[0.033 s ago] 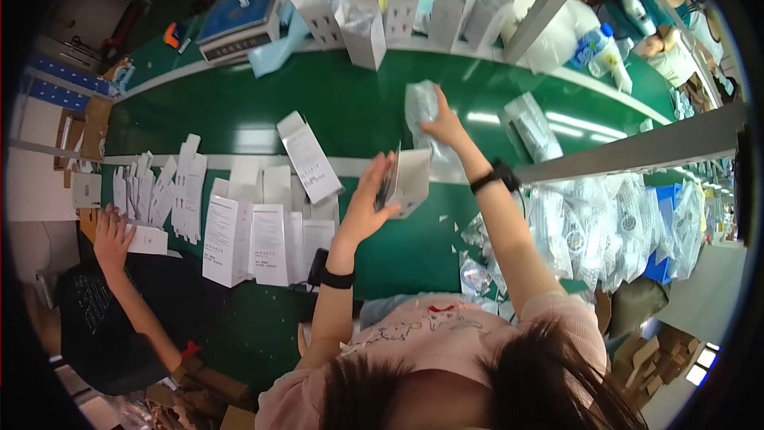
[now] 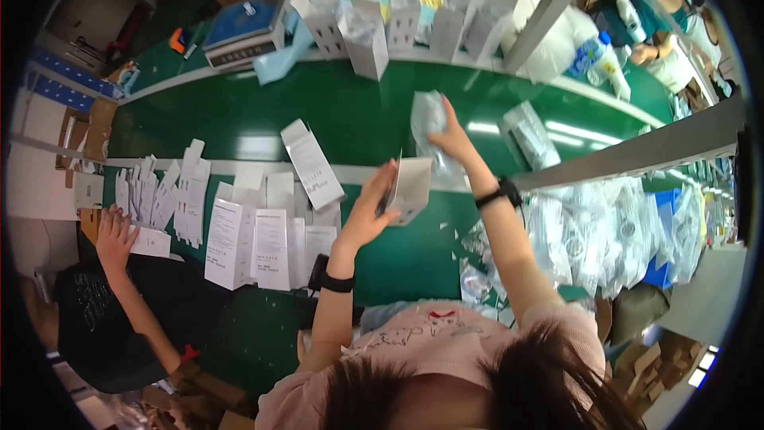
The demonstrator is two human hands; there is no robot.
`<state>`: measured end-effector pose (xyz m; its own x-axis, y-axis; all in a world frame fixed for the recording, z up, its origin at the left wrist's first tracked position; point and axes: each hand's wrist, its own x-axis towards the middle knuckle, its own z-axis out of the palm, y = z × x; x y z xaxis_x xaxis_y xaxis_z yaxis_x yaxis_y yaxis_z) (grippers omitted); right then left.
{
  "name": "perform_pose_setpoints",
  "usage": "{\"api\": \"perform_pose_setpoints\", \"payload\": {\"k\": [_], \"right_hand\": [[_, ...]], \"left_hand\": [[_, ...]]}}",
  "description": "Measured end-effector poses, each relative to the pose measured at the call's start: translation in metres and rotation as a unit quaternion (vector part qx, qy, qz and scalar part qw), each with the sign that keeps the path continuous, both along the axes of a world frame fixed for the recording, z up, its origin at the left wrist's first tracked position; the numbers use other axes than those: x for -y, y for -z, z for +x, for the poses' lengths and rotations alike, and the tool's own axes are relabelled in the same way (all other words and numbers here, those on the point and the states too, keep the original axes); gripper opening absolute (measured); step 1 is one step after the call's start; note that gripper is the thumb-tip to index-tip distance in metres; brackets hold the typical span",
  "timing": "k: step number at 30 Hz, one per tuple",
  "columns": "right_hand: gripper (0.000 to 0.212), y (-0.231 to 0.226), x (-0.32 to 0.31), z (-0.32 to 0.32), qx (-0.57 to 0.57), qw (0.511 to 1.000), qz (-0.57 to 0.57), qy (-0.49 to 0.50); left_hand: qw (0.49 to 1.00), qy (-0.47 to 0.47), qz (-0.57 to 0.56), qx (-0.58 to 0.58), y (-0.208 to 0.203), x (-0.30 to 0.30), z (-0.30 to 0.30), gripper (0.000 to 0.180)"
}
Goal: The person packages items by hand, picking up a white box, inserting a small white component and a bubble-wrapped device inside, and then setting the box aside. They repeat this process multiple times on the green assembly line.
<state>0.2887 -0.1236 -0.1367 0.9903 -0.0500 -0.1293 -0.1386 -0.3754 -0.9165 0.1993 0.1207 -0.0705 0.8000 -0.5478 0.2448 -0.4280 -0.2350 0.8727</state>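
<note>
My left hand (image 2: 368,209) is closed around an open-topped white carton (image 2: 412,191), held upright over the green work surface. Farther off and to the right, my right hand (image 2: 450,137) grips a clear plastic-wrapped item (image 2: 430,115); what lies inside the wrapping cannot be made out. The wrapped item is apart from the carton and just beyond it. Another plastic-wrapped packet (image 2: 532,137) lies to the right of my right hand. A printed white box (image 2: 313,166) with its flap up lies tilted to the left of my left hand.
Several white boxes (image 2: 270,251) stand at left near a co-worker's hand (image 2: 116,237). Filled open cartons (image 2: 364,44) line the far ledge beside a blue-topped scale (image 2: 247,28). Bagged parts (image 2: 597,231) are piled at right, under a grey metal bar (image 2: 621,161).
The whole view has shifted slightly, with the far ledge now a little lower in it. Both hands keep hold of the same things.
</note>
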Motion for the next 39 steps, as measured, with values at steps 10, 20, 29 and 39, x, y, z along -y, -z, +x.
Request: {"api": "perform_pose_setpoints", "payload": {"k": [10, 20, 29, 39], "right_hand": [[0.083, -0.046, -0.022, -0.143, -0.062, 0.921, 0.379, 0.067], [0.084, -0.048, -0.028, -0.156, 0.000, 0.889, 0.431, 0.154], [0.087, -0.077, -0.019, -0.176, 0.058, 0.856, 0.488, 0.159], [0.088, -0.109, -0.089, -0.158, 0.254, 0.873, 0.332, 0.252]], "left_hand": [[0.994, 0.024, 0.003, 0.109, 0.024, -0.006, -0.016, 0.086], [0.955, -0.056, 0.043, 0.290, 0.007, 0.032, -0.047, 0.107], [0.975, -0.118, 0.085, 0.166, -0.004, 0.021, -0.064, 0.088], [0.962, -0.260, -0.054, 0.064, 0.029, 0.032, -0.076, 0.060]]}}
